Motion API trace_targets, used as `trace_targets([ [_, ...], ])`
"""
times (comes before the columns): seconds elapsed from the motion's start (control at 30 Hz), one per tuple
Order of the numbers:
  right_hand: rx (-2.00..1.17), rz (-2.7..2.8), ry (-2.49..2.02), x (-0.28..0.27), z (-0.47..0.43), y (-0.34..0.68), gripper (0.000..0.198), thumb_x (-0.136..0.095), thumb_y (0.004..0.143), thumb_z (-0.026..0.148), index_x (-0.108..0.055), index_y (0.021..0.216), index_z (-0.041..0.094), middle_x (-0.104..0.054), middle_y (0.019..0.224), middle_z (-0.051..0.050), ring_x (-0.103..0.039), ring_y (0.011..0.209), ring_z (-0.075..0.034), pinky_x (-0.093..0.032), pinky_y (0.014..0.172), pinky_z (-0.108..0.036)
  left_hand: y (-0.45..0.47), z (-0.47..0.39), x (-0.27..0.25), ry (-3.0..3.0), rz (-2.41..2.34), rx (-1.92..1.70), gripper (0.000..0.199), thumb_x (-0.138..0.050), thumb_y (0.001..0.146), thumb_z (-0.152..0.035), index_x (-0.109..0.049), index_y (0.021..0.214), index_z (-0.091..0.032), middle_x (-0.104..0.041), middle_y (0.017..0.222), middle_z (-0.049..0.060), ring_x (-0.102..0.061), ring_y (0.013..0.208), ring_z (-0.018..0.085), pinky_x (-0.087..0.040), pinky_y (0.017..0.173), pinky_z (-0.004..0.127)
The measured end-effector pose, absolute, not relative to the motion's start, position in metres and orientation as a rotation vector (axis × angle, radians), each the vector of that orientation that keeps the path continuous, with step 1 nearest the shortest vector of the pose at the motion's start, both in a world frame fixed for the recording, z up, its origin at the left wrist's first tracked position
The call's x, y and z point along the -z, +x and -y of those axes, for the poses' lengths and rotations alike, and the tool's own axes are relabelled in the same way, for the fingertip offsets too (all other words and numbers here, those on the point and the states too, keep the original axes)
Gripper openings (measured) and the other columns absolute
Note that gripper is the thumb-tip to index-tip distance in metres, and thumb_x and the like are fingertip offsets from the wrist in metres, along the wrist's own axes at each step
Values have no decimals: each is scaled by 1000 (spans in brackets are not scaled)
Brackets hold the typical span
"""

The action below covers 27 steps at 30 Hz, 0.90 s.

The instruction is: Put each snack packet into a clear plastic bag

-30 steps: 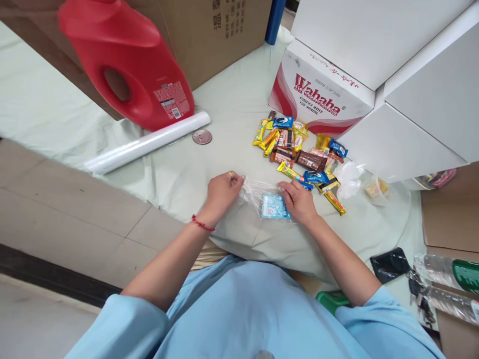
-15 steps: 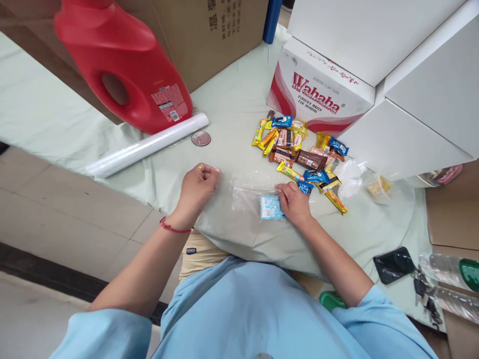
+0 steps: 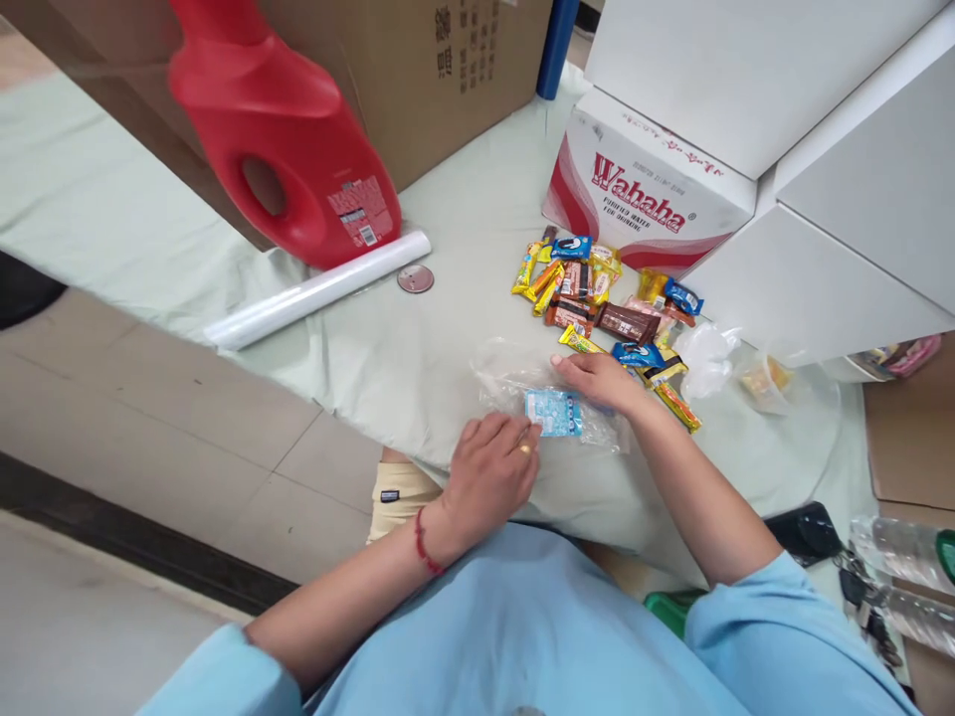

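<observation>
A clear plastic bag (image 3: 496,373) with a blue printed label (image 3: 553,412) lies flat on the cloth in front of me. My left hand (image 3: 493,469) is at the bag's near left edge, its fingers curled beside the label; the fingertips are partly hidden. Across the bag's far right side rests my right hand (image 3: 601,383), fingers stretched to the left. Just beyond it is a pile of wrapped snacks: a brown bar (image 3: 628,323), blue packets (image 3: 637,355) and yellow sticks (image 3: 578,339).
A red jug (image 3: 298,149) stands at the far left, with a white roll (image 3: 320,288) and a round disc (image 3: 416,278) before it. Behind the snacks is a Wahaha carton (image 3: 649,189). To the right are a crumpled white bag (image 3: 705,358), a plastic cup (image 3: 767,383) and a black phone (image 3: 806,532).
My left hand has come right and nearer to me, down to the bag's edge. The right hand has turned, its fingers now pointing left over the bag. The view has shifted slightly.
</observation>
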State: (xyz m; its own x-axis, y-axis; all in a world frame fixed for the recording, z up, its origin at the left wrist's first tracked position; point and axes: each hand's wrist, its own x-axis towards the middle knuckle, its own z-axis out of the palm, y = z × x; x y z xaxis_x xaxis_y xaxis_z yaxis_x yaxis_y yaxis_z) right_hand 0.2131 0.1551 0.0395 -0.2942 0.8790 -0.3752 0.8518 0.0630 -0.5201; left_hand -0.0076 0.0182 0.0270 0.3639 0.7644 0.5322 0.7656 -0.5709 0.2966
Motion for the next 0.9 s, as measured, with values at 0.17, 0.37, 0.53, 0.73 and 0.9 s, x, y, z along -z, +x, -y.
trace_targets([
  [0.17, -1449, 2187, -1574, -26, -182, 207, 38, -78, 80, 55, -79, 87, 18, -73, 78, 1, -62, 76, -16, -46, 69, -25, 16, -51, -8, -2734, 1634, 585, 29, -51, 105, -19, -73, 123, -19, -76, 125, 12, -64, 103, 28, -43, 82, 44],
  [0.37, -1432, 2027, -1404, -15, -165, 208, 33, -68, 91, 40, -83, 110, 17, -81, 101, -5, -69, 85, -18, -53, 80, -29, 14, -54, 1, -2858, 1660, 441, 40, -46, 105, -16, -68, 137, -23, -68, 144, 11, -61, 114, 29, -46, 88, 46],
  [0.53, -787, 2370, -1256, -19, -115, 218, 32, -55, 105, 32, -82, 121, 23, -75, 88, -7, -63, 85, -21, -50, 83, -35, 17, -49, 0, -2756, 1718, 465, 34, -45, 109, -23, -72, 129, -24, -72, 111, 12, -60, 104, 28, -43, 84, 43],
  [0.73, -144, 2576, -1342, -7, -64, 210, 38, -51, 107, 22, -75, 137, 24, -61, 78, -8, -47, 81, -25, -42, 73, -37, 17, -48, 9, -2786, 1722, 584, 29, -48, 108, -22, -76, 105, -22, -69, 91, 9, -61, 97, 27, -40, 83, 44],
  [0.9, -124, 2599, -1344, 9, -48, 207, 52, -49, 104, 11, -63, 151, 28, -57, 86, -8, -44, 84, -25, -43, 76, -37, -11, -56, 15, -2760, 1813, 934, 22, -58, 99, -21, -78, 104, -28, -75, 105, 7, -58, 126, 31, -34, 110, 56],
])
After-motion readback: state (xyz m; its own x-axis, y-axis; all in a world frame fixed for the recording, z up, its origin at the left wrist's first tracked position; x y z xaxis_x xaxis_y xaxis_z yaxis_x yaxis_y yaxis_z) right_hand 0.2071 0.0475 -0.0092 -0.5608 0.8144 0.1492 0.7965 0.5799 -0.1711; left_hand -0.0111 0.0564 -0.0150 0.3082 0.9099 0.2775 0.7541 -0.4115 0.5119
